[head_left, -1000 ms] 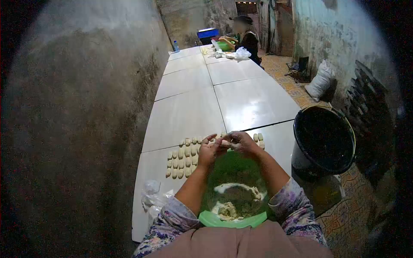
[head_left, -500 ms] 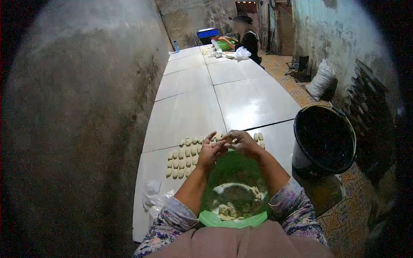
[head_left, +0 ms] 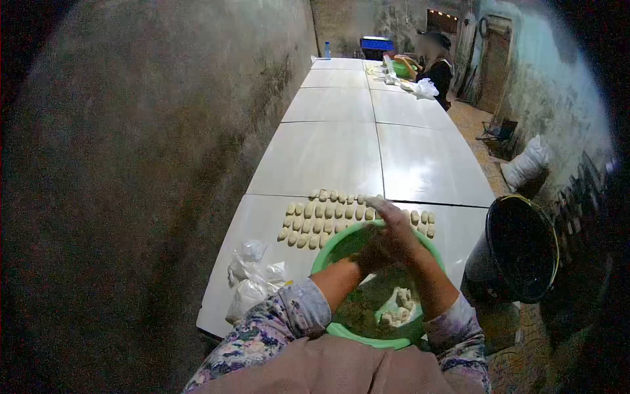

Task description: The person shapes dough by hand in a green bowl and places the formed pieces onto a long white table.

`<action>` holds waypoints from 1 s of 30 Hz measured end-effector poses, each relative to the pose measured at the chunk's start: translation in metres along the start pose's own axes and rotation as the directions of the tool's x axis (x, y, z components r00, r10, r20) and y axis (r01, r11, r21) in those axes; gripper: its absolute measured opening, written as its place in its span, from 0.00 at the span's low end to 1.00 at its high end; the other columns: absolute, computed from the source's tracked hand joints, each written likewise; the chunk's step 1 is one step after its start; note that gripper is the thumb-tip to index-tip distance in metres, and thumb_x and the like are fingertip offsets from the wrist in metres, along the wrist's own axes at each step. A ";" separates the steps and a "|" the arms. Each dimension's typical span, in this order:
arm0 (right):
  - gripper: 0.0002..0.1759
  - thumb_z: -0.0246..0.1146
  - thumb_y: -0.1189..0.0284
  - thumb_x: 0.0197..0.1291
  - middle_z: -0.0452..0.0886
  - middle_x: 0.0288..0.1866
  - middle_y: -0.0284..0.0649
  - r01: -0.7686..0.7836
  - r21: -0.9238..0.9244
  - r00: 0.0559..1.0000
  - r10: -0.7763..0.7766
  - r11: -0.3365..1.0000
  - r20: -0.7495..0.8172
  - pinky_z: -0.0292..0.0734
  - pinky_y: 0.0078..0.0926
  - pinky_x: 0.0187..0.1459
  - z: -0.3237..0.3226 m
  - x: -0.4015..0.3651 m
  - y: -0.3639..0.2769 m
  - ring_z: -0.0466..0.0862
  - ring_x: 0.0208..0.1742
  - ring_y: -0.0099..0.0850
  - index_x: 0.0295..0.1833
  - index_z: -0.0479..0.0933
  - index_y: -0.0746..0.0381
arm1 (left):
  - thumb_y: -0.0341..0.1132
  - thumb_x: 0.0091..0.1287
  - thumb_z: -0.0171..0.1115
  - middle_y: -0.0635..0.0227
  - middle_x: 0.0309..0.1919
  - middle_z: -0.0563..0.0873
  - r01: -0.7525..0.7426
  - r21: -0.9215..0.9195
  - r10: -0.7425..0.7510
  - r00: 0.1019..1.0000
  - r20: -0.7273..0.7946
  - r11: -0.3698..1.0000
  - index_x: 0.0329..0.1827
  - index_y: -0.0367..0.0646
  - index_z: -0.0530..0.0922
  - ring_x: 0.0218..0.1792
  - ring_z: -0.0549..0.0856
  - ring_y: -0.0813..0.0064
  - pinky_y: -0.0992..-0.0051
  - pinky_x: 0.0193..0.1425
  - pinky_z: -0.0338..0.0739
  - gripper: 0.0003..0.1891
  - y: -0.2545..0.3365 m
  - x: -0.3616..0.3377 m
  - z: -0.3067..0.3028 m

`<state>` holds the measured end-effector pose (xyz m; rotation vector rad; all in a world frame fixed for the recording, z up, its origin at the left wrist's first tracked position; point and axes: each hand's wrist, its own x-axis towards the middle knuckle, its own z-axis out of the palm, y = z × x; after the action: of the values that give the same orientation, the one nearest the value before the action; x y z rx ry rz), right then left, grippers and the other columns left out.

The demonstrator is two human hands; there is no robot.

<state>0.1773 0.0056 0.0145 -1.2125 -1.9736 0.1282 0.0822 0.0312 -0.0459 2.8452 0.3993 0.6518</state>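
Observation:
Over the green basin [head_left: 428, 244], my left hand [head_left: 373, 253] and my right hand [head_left: 395, 226] are pressed together, palm to palm. The right hand lies on top with its fingers stretched out toward the far side. My left hand is mostly covered, and its fingers are hidden. Whether anything sits between the palms cannot be seen. Pale dough [head_left: 400, 308] lies at the bottom of the basin. Rows of small oblong dough pieces [head_left: 319, 211] rest on the white table [head_left: 321, 154] just beyond and to the left of the basin.
Clear plastic bags [head_left: 249, 289] with white contents lie at the table's left edge. A black bucket [head_left: 482, 262] stands to the right. At the far end are a person [head_left: 438, 65], another green basin [head_left: 403, 69], a blue crate [head_left: 377, 44] and a bottle [head_left: 327, 50].
My hands have come together over the basin, palm against palm, from a fingertip hold above the dough rows. The view has shifted, with table and basin showing differently.

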 end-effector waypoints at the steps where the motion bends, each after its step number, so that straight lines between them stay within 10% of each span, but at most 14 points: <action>1: 0.30 0.63 0.64 0.57 0.72 0.61 0.47 0.007 -0.054 0.991 0.001 0.999 0.136 0.59 0.40 0.67 0.002 0.003 -0.012 0.69 0.64 0.45 0.66 0.66 0.52 | 0.30 0.58 0.58 0.59 0.43 0.82 0.005 -0.077 -0.005 1.000 0.004 0.997 0.50 0.40 0.74 0.42 0.83 0.65 0.72 0.43 0.77 0.16 0.003 0.000 -0.004; 3: 0.31 0.61 0.61 0.58 0.68 0.65 0.45 0.000 -0.244 0.925 0.092 0.970 0.367 0.51 0.42 0.71 0.004 0.002 -0.048 0.65 0.68 0.44 0.67 0.65 0.51 | 0.30 0.58 0.59 0.59 0.43 0.82 -0.004 -0.196 0.005 1.000 0.003 0.981 0.51 0.41 0.74 0.42 0.83 0.66 0.72 0.43 0.77 0.16 0.005 0.002 -0.012; 6: 0.32 0.61 0.60 0.58 0.65 0.69 0.43 0.106 0.107 0.864 -0.144 0.989 0.482 0.46 0.45 0.72 0.026 -0.007 -0.080 0.61 0.72 0.41 0.69 0.63 0.49 | 0.30 0.56 0.60 0.59 0.44 0.82 -0.053 -0.433 0.048 0.999 -0.022 0.900 0.51 0.42 0.75 0.42 0.83 0.66 0.72 0.44 0.78 0.17 0.003 0.010 -0.010; 8: 0.33 0.61 0.60 0.57 0.64 0.69 0.43 0.026 0.303 0.820 -0.194 0.953 0.539 0.45 0.46 0.72 0.035 -0.009 -0.090 0.59 0.73 0.39 0.69 0.62 0.48 | 0.28 0.57 0.62 0.62 0.45 0.83 -0.035 -0.253 0.040 0.999 0.013 0.967 0.51 0.41 0.76 0.41 0.83 0.69 0.73 0.43 0.78 0.17 0.034 0.002 -0.056; 11: 0.20 0.58 0.61 0.56 0.76 0.59 0.41 0.188 -0.181 0.694 0.000 0.965 0.720 0.46 0.45 0.72 0.029 0.001 -0.087 0.71 0.64 0.33 0.56 0.76 0.47 | 0.28 0.57 0.62 0.62 0.45 0.83 -0.012 -0.262 0.016 1.000 0.010 0.965 0.51 0.41 0.77 0.41 0.83 0.70 0.74 0.43 0.78 0.17 0.023 0.002 -0.035; 15: 0.16 0.60 0.65 0.55 0.79 0.45 0.44 -0.079 -0.401 0.997 0.072 0.912 -0.034 0.66 0.49 0.57 0.006 -0.003 -0.069 0.79 0.49 0.41 0.50 0.78 0.51 | 0.28 0.58 0.62 0.63 0.45 0.84 0.094 -0.338 -0.126 0.989 -0.074 0.937 0.50 0.41 0.77 0.41 0.83 0.71 0.74 0.43 0.78 0.16 0.004 0.005 -0.021; 18: 0.19 0.64 0.73 0.52 0.76 0.43 0.46 -0.097 0.050 0.971 0.105 0.994 -0.215 0.78 0.34 0.39 -0.009 0.009 -0.042 0.81 0.40 0.45 0.51 0.75 0.59 | 0.28 0.59 0.62 0.63 0.44 0.84 0.207 -0.511 -0.335 0.926 -0.171 0.834 0.50 0.40 0.77 0.41 0.83 0.72 0.74 0.43 0.78 0.15 -0.010 0.007 -0.019; 21: 0.20 0.64 0.75 0.51 0.75 0.41 0.46 -0.038 0.065 0.943 0.057 0.997 -0.328 0.78 0.35 0.37 -0.018 0.004 -0.026 0.81 0.37 0.43 0.52 0.74 0.59 | 0.27 0.59 0.62 0.64 0.44 0.84 0.222 -0.702 -0.567 0.766 -0.304 0.676 0.50 0.40 0.78 0.41 0.83 0.73 0.75 0.43 0.78 0.15 -0.025 0.016 -0.020; 25: 0.18 0.62 0.71 0.55 0.75 0.39 0.45 -0.336 0.165 0.854 0.374 0.927 -0.362 0.77 0.33 0.37 -0.016 0.003 0.003 0.80 0.35 0.37 0.53 0.74 0.61 | 0.34 0.64 0.62 0.67 0.36 0.85 0.087 -0.816 -0.695 0.580 -0.425 0.572 0.45 0.39 0.78 0.36 0.83 0.78 0.77 0.41 0.78 0.10 -0.046 0.015 -0.014; 30: 0.15 0.61 0.70 0.58 0.81 0.38 0.46 -0.450 0.234 0.829 0.500 0.862 -0.250 0.78 0.32 0.38 -0.006 -0.001 0.026 0.83 0.36 0.37 0.50 0.76 0.62 | 0.35 0.66 0.60 0.66 0.38 0.86 0.065 -0.934 -0.766 0.594 -0.247 0.352 0.48 0.38 0.79 0.36 0.84 0.78 0.76 0.42 0.81 0.12 -0.043 0.012 -0.022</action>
<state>0.2000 0.0174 0.0060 -1.4954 -1.3348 0.3332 0.0739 0.0781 -0.0323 1.2940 0.6929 1.2769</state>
